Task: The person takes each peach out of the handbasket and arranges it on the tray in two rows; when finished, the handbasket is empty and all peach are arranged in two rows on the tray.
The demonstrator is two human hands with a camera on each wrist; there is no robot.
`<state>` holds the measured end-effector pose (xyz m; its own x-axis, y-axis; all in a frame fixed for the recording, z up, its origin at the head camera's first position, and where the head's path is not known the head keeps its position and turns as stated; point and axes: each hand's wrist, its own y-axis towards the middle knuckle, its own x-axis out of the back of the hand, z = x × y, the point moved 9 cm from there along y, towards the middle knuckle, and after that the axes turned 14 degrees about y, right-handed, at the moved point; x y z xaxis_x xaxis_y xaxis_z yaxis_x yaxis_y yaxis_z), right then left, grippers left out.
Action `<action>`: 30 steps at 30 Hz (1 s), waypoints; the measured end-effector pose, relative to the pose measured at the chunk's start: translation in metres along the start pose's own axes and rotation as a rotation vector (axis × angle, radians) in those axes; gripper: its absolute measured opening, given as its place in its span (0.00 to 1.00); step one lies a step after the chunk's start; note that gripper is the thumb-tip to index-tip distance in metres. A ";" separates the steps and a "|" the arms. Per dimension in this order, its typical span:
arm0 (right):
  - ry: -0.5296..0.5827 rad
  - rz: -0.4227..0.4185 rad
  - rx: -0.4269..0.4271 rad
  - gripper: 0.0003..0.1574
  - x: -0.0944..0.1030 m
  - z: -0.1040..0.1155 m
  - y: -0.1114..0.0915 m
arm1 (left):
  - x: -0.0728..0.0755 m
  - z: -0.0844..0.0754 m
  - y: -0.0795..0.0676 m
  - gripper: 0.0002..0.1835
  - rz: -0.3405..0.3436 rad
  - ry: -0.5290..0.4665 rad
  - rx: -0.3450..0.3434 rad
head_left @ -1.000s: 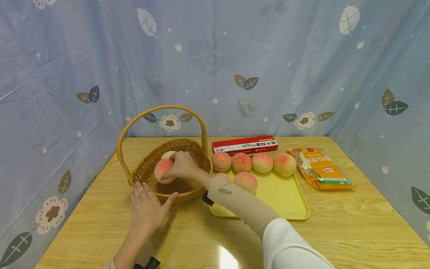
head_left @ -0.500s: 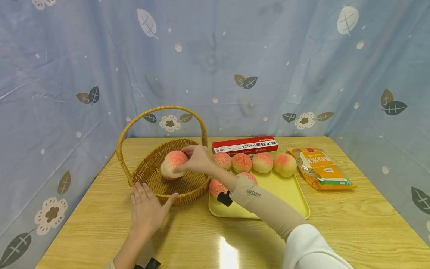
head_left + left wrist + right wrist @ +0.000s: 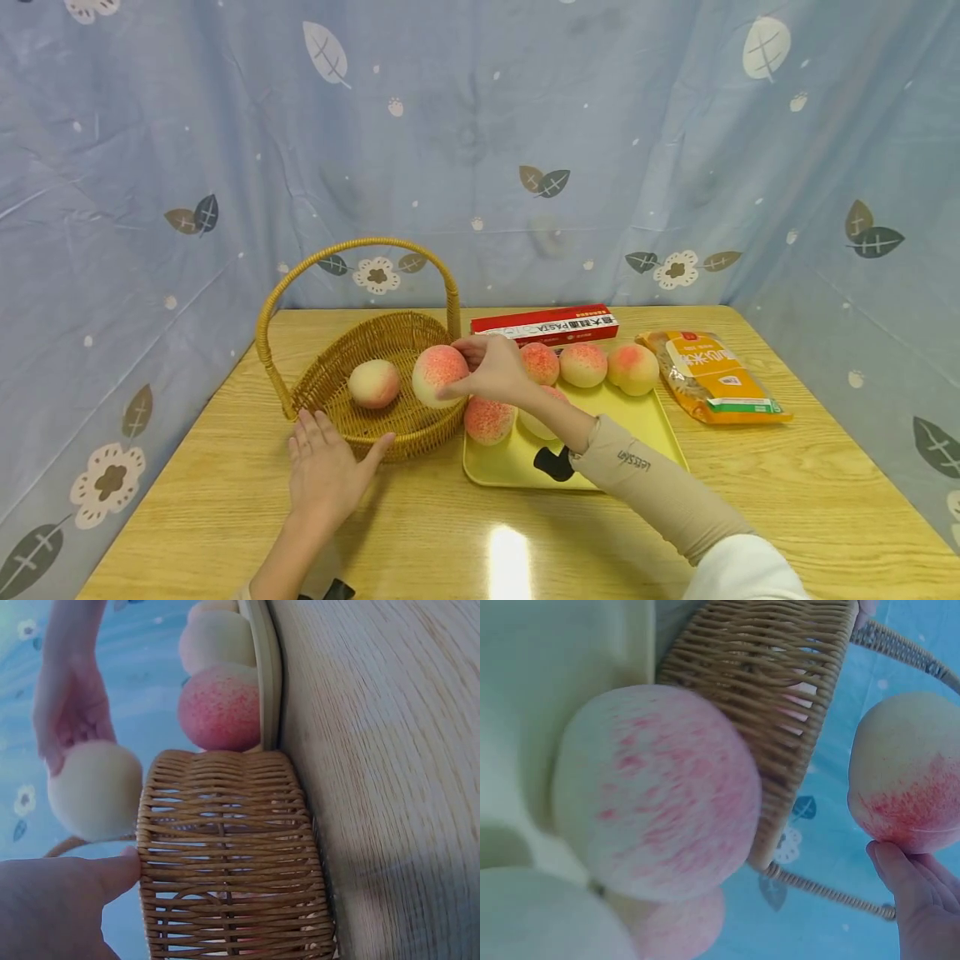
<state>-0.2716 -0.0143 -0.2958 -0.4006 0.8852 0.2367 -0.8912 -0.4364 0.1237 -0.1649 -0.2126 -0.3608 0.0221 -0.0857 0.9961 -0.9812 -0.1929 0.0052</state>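
A peach (image 3: 437,377), pale with a pink-red blush, is in my right hand (image 3: 497,367), between thumb and fingers. It is over the right rim of the wicker basket (image 3: 382,329); in the right wrist view the thumb presses the blushed side of the peach (image 3: 911,772). One other peach (image 3: 375,384) lies inside the basket. My left hand (image 3: 326,471) rests against the basket's front left rim, fingers straight and thumb spread out along the edge. From the left wrist, the basket's woven side (image 3: 225,847) shows close beside the thumb.
Right of the basket a yellow tray (image 3: 622,442) holds several peaches (image 3: 583,365), partly behind my right hand and forearm. Behind it lies a red pasta box (image 3: 547,323). An orange food bag (image 3: 720,375) lies at the tray's right. The basket's tall handle (image 3: 360,242) arches above it.
My right hand has lifted the peach out of the basket's middle and carried it rightward toward the tray, leaving the other peach in view. The left hand has stayed at the rim.
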 end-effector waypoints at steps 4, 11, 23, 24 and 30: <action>0.053 -0.003 -0.012 0.41 0.015 -0.007 -0.011 | -0.001 0.000 -0.001 0.61 0.018 -0.009 0.001; 0.131 -0.031 -0.008 0.43 0.039 -0.013 -0.029 | 0.001 0.000 -0.001 0.62 0.026 -0.003 -0.008; 0.151 -0.100 -0.063 0.41 0.077 -0.030 -0.053 | 0.000 0.002 0.001 0.63 0.041 -0.021 -0.001; 0.153 -0.107 -0.067 0.41 0.080 -0.031 -0.054 | 0.000 0.003 0.001 0.63 0.042 -0.024 -0.001; 0.155 -0.151 -0.065 0.43 0.098 -0.033 -0.063 | -0.001 0.002 0.002 0.63 0.040 -0.027 -0.002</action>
<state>-0.2621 0.1051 -0.3124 -0.2854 0.9560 0.0685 -0.9533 -0.2905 0.0830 -0.1662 -0.2149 -0.3617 -0.0122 -0.1198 0.9927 -0.9818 -0.1866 -0.0346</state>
